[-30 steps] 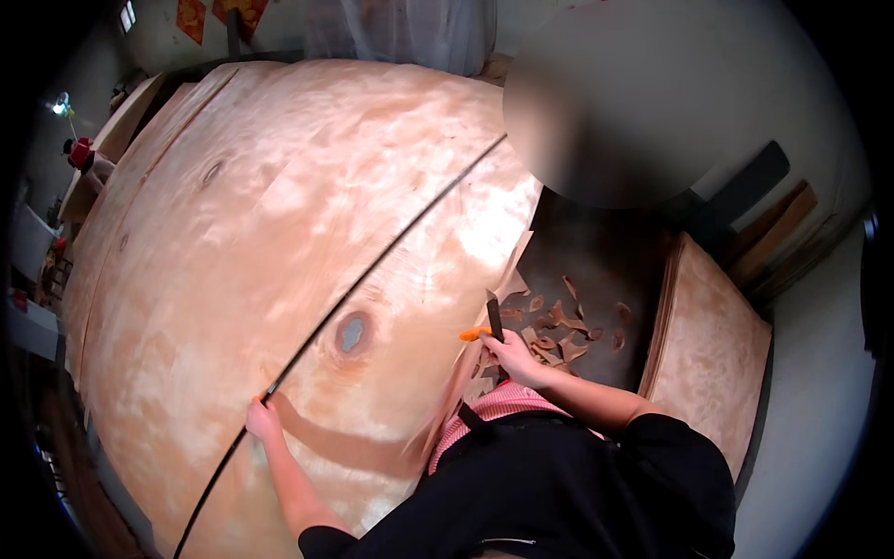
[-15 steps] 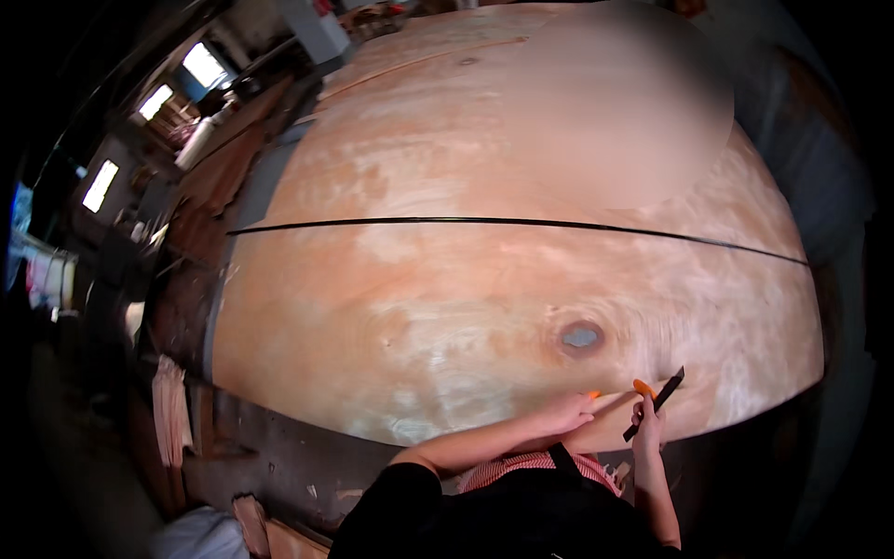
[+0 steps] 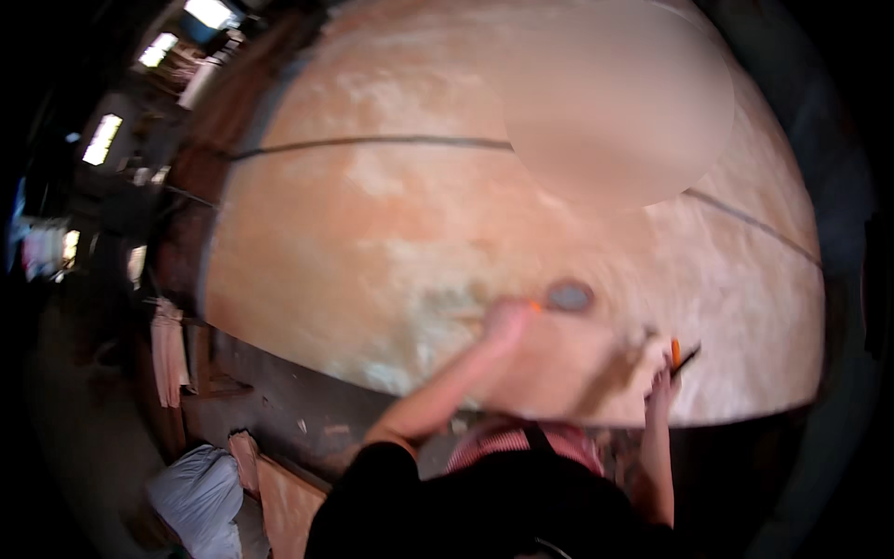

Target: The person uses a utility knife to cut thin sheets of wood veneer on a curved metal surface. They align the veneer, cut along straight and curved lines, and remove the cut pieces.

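A broad sheet of pale wood veneer (image 3: 317, 242) spreads in front of me, with a dark-rimmed knot hole (image 3: 570, 296) showing grey inside. My left hand (image 3: 507, 321), smeared by motion and with an orange fingertip cover, is just left of the hole. It appears closed on the corner of a loose piece of veneer (image 3: 559, 359), which casts a shadow to its right. Further right, my right hand (image 3: 661, 384), also with an orange finger cover, grips a dark, flat knife (image 3: 687, 360) whose tip points up and right.
A thin dark strip (image 3: 372, 142) crosses the sheet from side to side. Below left are a grey-blue sack (image 3: 200, 494), wood boards (image 3: 289, 498) and a wooden stand (image 3: 200, 363). A blurred round patch covers the upper right of the sheet.
My left hand has moved up and left beside the knot hole, the veneer piece with it. My right hand has risen slightly to the right with the knife. The whole view has shifted.
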{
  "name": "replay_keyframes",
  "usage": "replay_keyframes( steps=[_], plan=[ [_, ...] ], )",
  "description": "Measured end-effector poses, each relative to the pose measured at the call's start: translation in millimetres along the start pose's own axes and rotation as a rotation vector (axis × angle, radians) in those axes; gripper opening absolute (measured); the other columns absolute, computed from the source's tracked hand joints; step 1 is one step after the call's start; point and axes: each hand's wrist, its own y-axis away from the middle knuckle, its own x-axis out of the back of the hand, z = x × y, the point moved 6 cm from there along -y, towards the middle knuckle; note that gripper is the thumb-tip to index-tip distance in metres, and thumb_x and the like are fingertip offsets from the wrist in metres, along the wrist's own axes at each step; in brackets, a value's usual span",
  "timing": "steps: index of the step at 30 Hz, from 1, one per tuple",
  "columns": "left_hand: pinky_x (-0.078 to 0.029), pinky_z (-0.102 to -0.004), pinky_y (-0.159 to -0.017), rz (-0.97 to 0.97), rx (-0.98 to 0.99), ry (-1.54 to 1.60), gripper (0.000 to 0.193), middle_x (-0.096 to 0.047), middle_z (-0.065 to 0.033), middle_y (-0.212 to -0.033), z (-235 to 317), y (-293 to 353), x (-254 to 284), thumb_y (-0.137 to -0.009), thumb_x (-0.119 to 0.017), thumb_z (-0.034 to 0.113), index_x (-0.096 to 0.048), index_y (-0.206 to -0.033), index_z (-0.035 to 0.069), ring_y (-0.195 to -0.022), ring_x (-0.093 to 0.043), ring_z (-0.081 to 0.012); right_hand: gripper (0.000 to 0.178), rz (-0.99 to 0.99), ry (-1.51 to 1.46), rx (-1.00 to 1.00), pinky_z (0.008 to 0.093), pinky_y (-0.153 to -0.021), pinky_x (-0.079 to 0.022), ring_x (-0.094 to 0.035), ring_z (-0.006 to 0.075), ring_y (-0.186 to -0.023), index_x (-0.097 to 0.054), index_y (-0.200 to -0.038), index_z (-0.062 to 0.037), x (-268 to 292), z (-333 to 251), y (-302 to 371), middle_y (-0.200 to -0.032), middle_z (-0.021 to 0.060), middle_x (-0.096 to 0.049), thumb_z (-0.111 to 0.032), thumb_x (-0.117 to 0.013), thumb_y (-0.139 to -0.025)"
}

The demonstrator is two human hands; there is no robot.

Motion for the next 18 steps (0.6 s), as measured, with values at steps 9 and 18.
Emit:
replay_keyframes(
  steps=[9,18],
  plan=[
    [-0.045,-0.0393,-0.067,0.154,-0.309,0.033,0.014,-0.058,-0.0116,-0.076,60.6,24.6,65.4,-0.072,-0.056,0.007,-0.064,-0.083,0.007,-0.074,-0.055,-0.0296,0.036,-0.05,0.238,-0.135,0.0166,-0.043,-0.028,-0.035,0.0005,-0.049,-0.054,-0.112,-0.0075,20.2,-1.5,-0.3,-0.064,-0.0086,-0.043,-0.017,-0.063,-0.079],
    [-0.043,-0.0406,-0.072,0.216,-0.229,-0.072,0.007,-0.056,-0.0117,-0.079,40.3,-40.3,32.2,-0.071,-0.059,0.008,-0.058,-0.074,0.002,-0.074,-0.054,-0.0284,0.02,0.075,0.237,-0.099,0.0178,-0.051,-0.034,-0.043,0.0022,-0.06,-0.057,-0.095,-0.0023,10.4,8.5,-30.4,-0.072,-0.0044,-0.05,-0.016,-0.06,-0.081]
  ],
)
